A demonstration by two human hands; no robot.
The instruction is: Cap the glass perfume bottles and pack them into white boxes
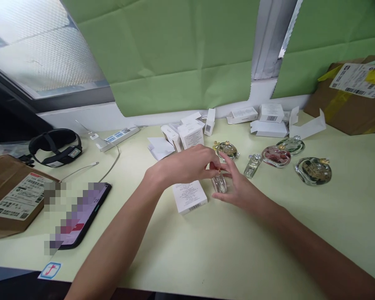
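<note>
Both hands meet at a small clear glass bottle [219,184], which looks like a perfume bottle. My left hand [192,162] reaches over from the left, its fingers closed at the gold-coloured top. From the right, my right hand [237,185] grips the bottle between thumb and fingers. The fingers partly cover its upper end. Just left of the bottle a white printed box [190,198] with a barcode lies on the table, beneath my left wrist. Behind my hands is a round glass bottle [226,150] with dark and gold contents.
To the right stand a slim clear bottle [253,166], a red round bottle [276,156], a green one [290,145] and a dark one [313,171]. White cartons [191,135] line the back. Leftward are a phone [83,221], a headset [55,148], a power strip [118,138] and a cardboard box [15,198].
</note>
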